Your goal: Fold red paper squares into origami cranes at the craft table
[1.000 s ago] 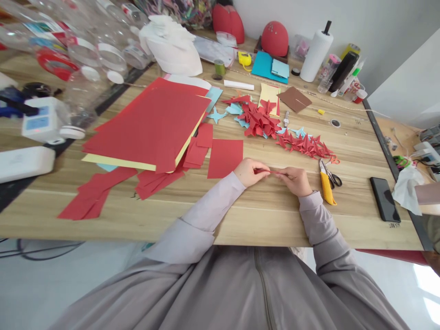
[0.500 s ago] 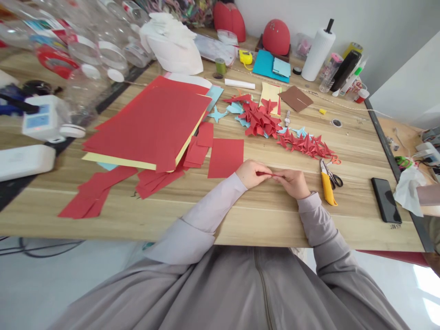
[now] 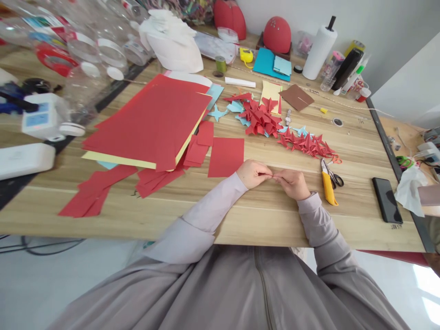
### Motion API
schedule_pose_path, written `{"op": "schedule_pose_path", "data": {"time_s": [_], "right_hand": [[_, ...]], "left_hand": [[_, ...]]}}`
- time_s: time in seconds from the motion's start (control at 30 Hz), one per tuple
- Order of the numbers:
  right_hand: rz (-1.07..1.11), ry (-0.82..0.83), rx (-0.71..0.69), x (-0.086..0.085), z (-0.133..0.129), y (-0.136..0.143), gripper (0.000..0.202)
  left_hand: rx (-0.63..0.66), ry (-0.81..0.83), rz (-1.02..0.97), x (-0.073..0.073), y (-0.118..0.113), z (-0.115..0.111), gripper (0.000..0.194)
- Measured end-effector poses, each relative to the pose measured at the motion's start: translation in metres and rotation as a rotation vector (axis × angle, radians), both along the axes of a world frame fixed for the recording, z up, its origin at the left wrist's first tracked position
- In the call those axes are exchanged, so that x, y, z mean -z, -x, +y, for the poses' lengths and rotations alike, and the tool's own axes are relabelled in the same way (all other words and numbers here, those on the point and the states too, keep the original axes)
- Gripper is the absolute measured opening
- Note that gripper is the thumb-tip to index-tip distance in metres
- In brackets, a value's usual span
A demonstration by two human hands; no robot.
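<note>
Two-handed grip [image 3: 272, 176], thin red paper [image 3: 264, 174], woodgrain table [image 3: 261, 220]

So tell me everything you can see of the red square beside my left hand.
The red square looks like plain matte paper, with straight edges and sharp corners. It lies flat on the table, with no fold or writing that I can see. Smaller red pieces lie just to its left. Your left hand is at its near right corner; whether they touch, I can't tell. Nor can I tell if it is one sheet or several.
</note>
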State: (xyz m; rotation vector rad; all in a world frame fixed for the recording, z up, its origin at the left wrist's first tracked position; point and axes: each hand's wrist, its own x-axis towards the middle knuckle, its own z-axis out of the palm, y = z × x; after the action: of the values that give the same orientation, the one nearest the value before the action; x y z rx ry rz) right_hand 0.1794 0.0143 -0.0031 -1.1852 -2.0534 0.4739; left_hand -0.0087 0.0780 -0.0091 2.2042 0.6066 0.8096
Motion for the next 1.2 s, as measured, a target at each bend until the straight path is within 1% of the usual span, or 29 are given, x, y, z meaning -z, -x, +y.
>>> {"op": "schedule_pose_path", "data": {"time_s": [0.1,0.27,0.37,0.43,0.53,0.7,0.8,0.9,0.97,1.03,1.13,1.2], "right_hand": [[0.029,0.045,0.036,0.0,0.0,0.0,0.023],[0.206,0.16,0.117,0.0,0.0,0.001,0.022],[0.309,0.241,0.126,-0.001,0.0,0.001,0.026],[0.351,0.263,0.12,-0.001,0.0,0.0,0.029],[0.336,0.246,0.118,-0.002,0.0,-0.001,0.029],[0.251,0.203,0.124,-0.003,0.001,-0.004,0.027],[0.286,0.204,0.135,-0.002,0.001,-0.007,0.028],[0.335,0.208,0.168,-0.002,0.001,-0.008,0.029],[0.334,0.187,0.174,-0.002,0.0,-0.007,0.029],[0.297,0.154,0.15,-0.002,0.0,-0.005,0.03],[0.212,0.126,0.096,-0.004,0.0,-0.001,0.024],[0.182,0.117,0.093,-0.004,0.0,0.0,0.021]], "left_hand": [[-0.019,0.012,0.0,-0.002,0.0,-0.001,0.014],[-0.016,0.018,-0.019,-0.007,0.001,-0.002,0.014],[-0.029,0.02,-0.042,-0.009,0.002,-0.002,0.014],[-0.048,0.032,-0.061,-0.009,0.002,-0.002,0.013],[-0.059,0.045,-0.08,-0.008,0.002,-0.001,0.012],[-0.108,0.102,-0.095,-0.001,-0.001,-0.001,0.011],[-0.149,0.156,-0.107,0.002,0.0,0.001,0.015],[-0.173,0.175,-0.106,0.001,0.003,0.002,0.018],[-0.167,0.175,-0.108,-0.001,0.003,0.003,0.017],[-0.145,0.164,-0.114,-0.002,0.002,0.002,0.014],[-0.107,0.122,-0.118,-0.002,-0.001,-0.002,0.011],[-0.103,0.091,-0.115,-0.001,-0.003,-0.004,0.01]]}}
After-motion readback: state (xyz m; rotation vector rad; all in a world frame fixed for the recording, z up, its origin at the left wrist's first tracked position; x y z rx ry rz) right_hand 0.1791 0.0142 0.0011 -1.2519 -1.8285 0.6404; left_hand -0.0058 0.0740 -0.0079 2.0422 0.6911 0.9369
